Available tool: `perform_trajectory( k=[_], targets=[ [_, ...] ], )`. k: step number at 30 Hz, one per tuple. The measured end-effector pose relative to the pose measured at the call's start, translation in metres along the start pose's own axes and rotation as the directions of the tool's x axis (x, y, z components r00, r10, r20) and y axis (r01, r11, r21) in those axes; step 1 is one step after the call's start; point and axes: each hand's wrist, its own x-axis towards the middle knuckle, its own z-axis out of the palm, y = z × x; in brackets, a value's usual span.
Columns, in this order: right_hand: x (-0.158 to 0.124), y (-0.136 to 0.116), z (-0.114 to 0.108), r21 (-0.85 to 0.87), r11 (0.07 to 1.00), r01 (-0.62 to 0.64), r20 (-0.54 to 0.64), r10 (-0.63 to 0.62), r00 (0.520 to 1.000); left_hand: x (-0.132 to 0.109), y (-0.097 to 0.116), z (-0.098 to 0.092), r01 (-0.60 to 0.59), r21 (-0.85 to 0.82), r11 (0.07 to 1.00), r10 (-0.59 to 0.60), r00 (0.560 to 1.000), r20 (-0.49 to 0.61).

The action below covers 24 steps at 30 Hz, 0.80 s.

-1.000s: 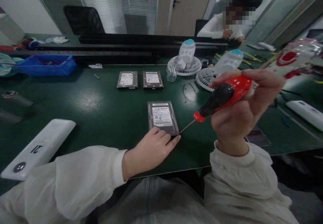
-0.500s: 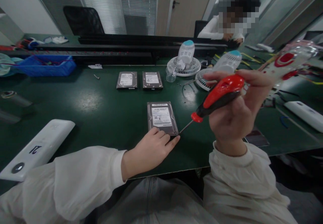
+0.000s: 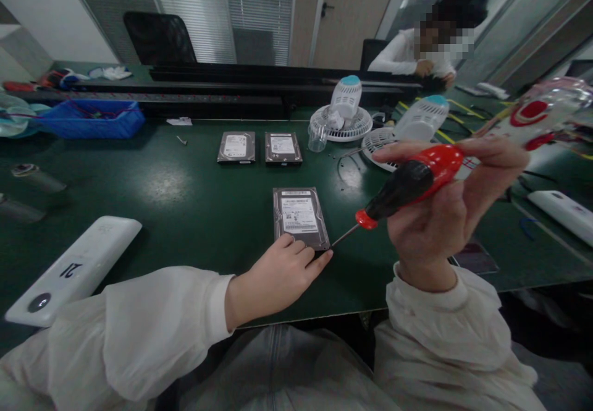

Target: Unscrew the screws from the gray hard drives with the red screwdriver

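A hard drive [image 3: 298,213] lies label up on the green table in front of me. Over its near edge my left hand [image 3: 282,269] is closed, holding it down, the index finger reaching to the near right corner. My right hand [image 3: 440,219] grips a red and black screwdriver [image 3: 401,190] by the handle, between thumb and fingers. Its thin shaft slants down to that same corner, the tip beside my left index fingertip; whether it sits in a screw is too small to tell. Two more hard drives, one on the left [image 3: 236,148] and one on the right [image 3: 283,148], lie farther back.
White fan parts [image 3: 340,120] and a clear cup [image 3: 317,138] stand behind on the right. A blue bin [image 3: 95,120] is at the back left. A white device marked 21 [image 3: 76,269] lies at left. Across the table sits another person [image 3: 393,52].
The screwdriver handle has turned in my right fingers, now showing more black side; its tip stays at the corner. My left hand keeps its place on the drive. The view has shifted slightly.
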Motion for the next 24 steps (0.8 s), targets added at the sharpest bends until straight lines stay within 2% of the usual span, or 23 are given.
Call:
perform_trajectory(
  k=[3,5,10,13,15,20,24],
  targets=[
    [-0.0016,0.0008,-0.0039,-0.147,0.989,0.019,-0.031,-0.024,0.999,-0.0001,0.0002,0.0006,-0.005,0.005,1.000,0.005,1.000,0.002],
    [-0.0014,0.0006,-0.0058,-0.172,0.985,0.019,-0.034,-0.025,0.999,-0.0002,0.0001,0.0009,-0.005,0.004,1.000,0.005,1.000,-0.002],
    [0.0028,-0.0003,-0.0044,-0.003,1.000,-0.001,-0.078,0.001,0.997,-0.0007,0.0000,0.0011,-0.003,0.005,1.000,0.003,1.000,-0.009],
    [0.0044,0.0008,-0.0039,0.057,0.997,-0.050,-0.043,0.053,0.998,-0.0009,0.0004,0.0005,-0.002,0.006,1.000,0.002,1.000,-0.002],
    [0.0048,0.0026,-0.0048,0.052,0.998,-0.024,-0.029,0.026,0.999,-0.0007,0.0007,-0.0003,0.001,0.004,1.000,-0.001,1.000,0.000],
    [0.0050,0.0067,-0.0079,-0.056,0.992,0.110,-0.101,-0.115,0.988,0.0000,0.0007,-0.0015,0.011,-0.006,1.000,-0.011,1.000,-0.001],
    [0.0040,0.0075,-0.0073,-0.124,0.988,0.096,-0.067,-0.105,0.992,0.0002,0.0010,-0.0007,0.014,-0.009,1.000,-0.014,1.000,0.001]
  ],
)
